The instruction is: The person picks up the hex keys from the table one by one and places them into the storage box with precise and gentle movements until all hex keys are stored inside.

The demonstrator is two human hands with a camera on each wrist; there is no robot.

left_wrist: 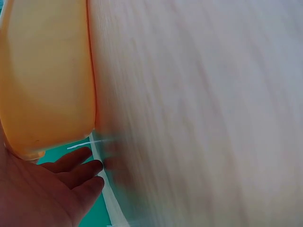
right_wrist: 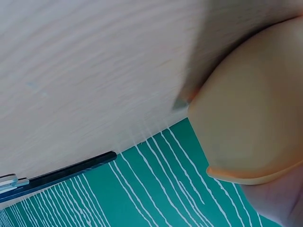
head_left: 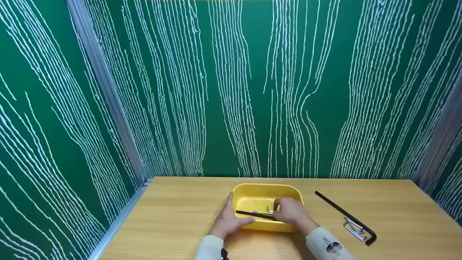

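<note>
A yellow plastic tub (head_left: 269, 227) stands on the table in the head view. Against its front left corner rests my left hand (head_left: 231, 219), index finger stretched along the outer side and thumb over the front rim. In the left wrist view its other fingers (left_wrist: 83, 172) spread beyond the tub's end. My right hand (head_left: 291, 211) reaches inside, fingers bent down at the right end of a dark rod (head_left: 247, 212). A yellow-green strip (head_left: 263, 213) and a small silver hooked piece (head_left: 269, 209) lie by those fingertips. I cannot tell what they pinch.
On the table (head_left: 173, 209), right of the tub, lies a large black hex key (head_left: 343, 211), its bent end toward me. Several silver bent metal pieces (head_left: 353, 230) lie against it. Green walls (head_left: 328, 133) with white wavy lines and metal posts (head_left: 108, 86) enclose the table's back and sides.
</note>
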